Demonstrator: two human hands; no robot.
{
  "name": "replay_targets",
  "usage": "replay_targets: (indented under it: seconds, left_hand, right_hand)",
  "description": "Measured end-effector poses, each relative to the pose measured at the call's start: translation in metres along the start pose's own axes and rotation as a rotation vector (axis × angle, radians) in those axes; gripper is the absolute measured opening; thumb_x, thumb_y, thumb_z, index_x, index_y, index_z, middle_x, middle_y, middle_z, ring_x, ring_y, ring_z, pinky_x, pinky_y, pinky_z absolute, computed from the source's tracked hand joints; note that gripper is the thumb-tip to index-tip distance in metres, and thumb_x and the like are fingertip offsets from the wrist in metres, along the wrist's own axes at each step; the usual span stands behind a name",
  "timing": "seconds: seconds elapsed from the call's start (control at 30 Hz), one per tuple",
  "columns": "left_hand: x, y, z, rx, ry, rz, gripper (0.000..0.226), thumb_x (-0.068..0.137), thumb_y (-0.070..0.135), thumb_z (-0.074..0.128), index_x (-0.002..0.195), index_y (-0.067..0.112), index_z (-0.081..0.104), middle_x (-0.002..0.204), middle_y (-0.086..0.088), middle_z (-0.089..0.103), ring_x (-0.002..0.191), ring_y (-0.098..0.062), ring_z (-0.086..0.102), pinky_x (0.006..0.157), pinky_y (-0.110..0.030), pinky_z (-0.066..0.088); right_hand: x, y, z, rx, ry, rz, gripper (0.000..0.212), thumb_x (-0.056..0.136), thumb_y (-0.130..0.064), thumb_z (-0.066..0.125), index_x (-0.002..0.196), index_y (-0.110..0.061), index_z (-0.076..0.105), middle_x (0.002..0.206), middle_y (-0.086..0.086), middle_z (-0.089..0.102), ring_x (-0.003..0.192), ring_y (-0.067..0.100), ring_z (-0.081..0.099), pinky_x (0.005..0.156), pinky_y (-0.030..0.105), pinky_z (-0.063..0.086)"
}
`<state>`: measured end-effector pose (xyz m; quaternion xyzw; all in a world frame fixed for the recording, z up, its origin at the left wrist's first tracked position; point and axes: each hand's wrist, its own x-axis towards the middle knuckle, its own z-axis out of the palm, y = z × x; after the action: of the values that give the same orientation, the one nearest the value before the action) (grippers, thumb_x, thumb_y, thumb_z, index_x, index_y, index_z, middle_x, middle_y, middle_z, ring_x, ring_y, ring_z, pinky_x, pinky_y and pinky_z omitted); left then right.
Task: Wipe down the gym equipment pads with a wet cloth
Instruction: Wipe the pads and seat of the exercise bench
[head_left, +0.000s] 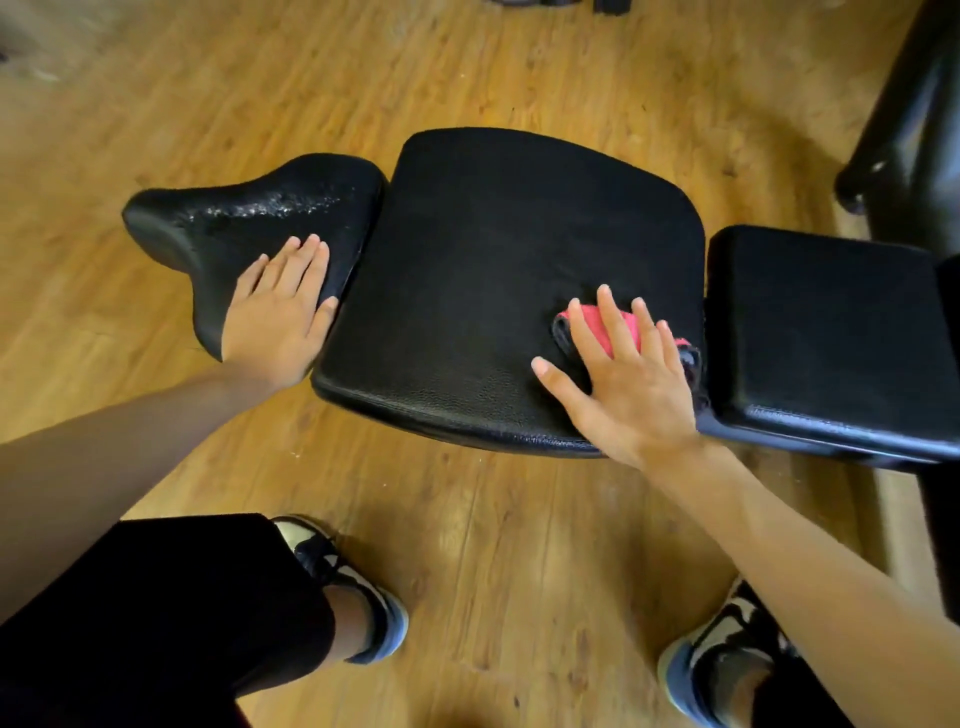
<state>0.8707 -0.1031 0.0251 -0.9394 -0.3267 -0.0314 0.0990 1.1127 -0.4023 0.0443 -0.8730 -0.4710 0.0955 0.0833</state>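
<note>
The right hand (628, 384) lies flat with straight fingers, pressing the cloth (597, 327) on the big pad (493, 260). The left hand (280, 312) rests flat and loose on the small pad (249, 213), holding nothing.

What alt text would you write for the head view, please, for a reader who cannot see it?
A right hand presses a pink cloth flat on the middle pad of three black gym pads, near its right edge. The left hand rests flat on the contoured left pad, which glistens wet.
</note>
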Motion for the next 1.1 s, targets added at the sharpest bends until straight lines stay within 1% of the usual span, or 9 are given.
replay_targets:
  seconds: [0.07,0.23,0.33,0.4,0.53,0.6,0.73,0.87,1.1]
  left_hand:
    - [-0.001,0.001,-0.002,0.001,-0.028,-0.014,0.066,0.107,0.041,0.018,0.161,0.005,0.027,0.165,-0.012,0.034,0.153,-0.03,0.029,0.123,-0.046,0.022]
    - [0.0,0.0,-0.003,0.009,-0.068,-0.035,0.067,0.106,0.042,0.016,0.161,0.006,0.026,0.167,-0.009,0.031,0.155,-0.026,0.026,0.124,-0.046,0.023]
    - [0.001,-0.002,-0.004,-0.003,-0.101,-0.025,0.072,0.103,0.048,0.01,0.163,0.009,0.02,0.17,-0.006,0.022,0.158,-0.023,0.018,0.126,-0.046,0.016]
    - [0.0,-0.006,-0.008,-0.001,-0.121,0.006,0.074,0.102,0.051,0.008,0.164,0.011,0.017,0.172,-0.006,0.016,0.159,-0.023,0.011,0.128,-0.045,0.009]
    - [0.001,-0.02,-0.017,-0.019,-0.079,0.018,0.071,0.104,0.054,0.011,0.161,0.018,0.032,0.169,-0.009,0.026,0.158,-0.028,0.017,0.128,-0.048,0.008]
    - [0.004,-0.028,-0.02,-0.046,-0.063,0.038,0.07,0.105,0.057,0.015,0.161,0.02,0.034,0.169,-0.01,0.026,0.158,-0.029,0.017,0.128,-0.049,0.009]
    - [0.016,-0.049,-0.016,-0.059,-0.044,0.05,0.073,0.103,0.064,0.021,0.161,0.02,0.033,0.169,-0.012,0.023,0.158,-0.032,0.016,0.128,-0.052,0.009]
    - [0.028,-0.061,-0.014,-0.073,-0.027,-0.024,0.078,0.101,0.069,0.024,0.162,0.021,0.032,0.17,-0.011,0.02,0.158,-0.034,0.014,0.128,-0.052,0.007]
    - [0.048,-0.129,-0.026,-0.055,-0.046,0.005,0.079,0.102,0.069,0.019,0.163,0.019,0.028,0.17,-0.013,0.019,0.158,-0.035,0.015,0.128,-0.052,0.009]
  right_hand:
    - [0.024,-0.026,-0.001,0.003,-0.023,-0.016,0.109,0.076,-0.092,-0.01,0.164,-0.03,0.009,0.173,0.001,0.0,0.158,0.034,-0.005,0.129,0.05,0.003]
    - [0.059,-0.118,0.003,-0.024,-0.094,-0.202,0.108,0.078,-0.091,-0.007,0.164,-0.028,0.006,0.172,0.001,-0.006,0.157,0.035,-0.013,0.128,0.052,0.0]
    - [0.057,-0.161,0.01,-0.024,-0.142,-0.434,0.093,0.087,-0.082,-0.003,0.164,-0.032,0.013,0.172,-0.001,-0.005,0.157,0.03,-0.013,0.128,0.048,-0.005]
    - [0.059,-0.162,0.012,-0.004,-0.129,-0.493,0.078,0.094,-0.073,-0.003,0.162,-0.04,0.018,0.172,-0.003,-0.007,0.157,0.027,-0.014,0.127,0.047,-0.008]
    - [0.052,-0.155,0.015,-0.097,-0.056,-0.249,0.069,0.096,-0.075,-0.002,0.156,-0.053,0.024,0.172,0.005,-0.009,0.154,0.049,-0.009,0.118,0.074,-0.004]
    - [0.04,-0.161,0.015,-0.111,-0.068,-0.2,0.073,0.094,-0.08,0.003,0.157,-0.05,0.027,0.172,0.009,-0.005,0.151,0.056,-0.001,0.115,0.078,0.005]
    - [0.044,-0.164,0.018,-0.145,-0.067,-0.22,0.083,0.092,-0.083,0.006,0.159,-0.04,0.029,0.172,0.007,0.008,0.152,0.052,0.01,0.115,0.075,0.012]
    - [0.052,-0.165,0.025,-0.128,-0.031,-0.242,0.085,0.097,-0.077,0.012,0.16,-0.023,0.031,0.171,0.012,0.011,0.153,0.048,0.015,0.12,0.067,0.016]
    - [0.07,-0.202,0.028,0.082,0.06,-0.071,0.082,0.102,-0.068,0.005,0.163,-0.015,0.021,0.17,0.019,0.004,0.157,0.038,0.008,0.126,0.054,0.017]
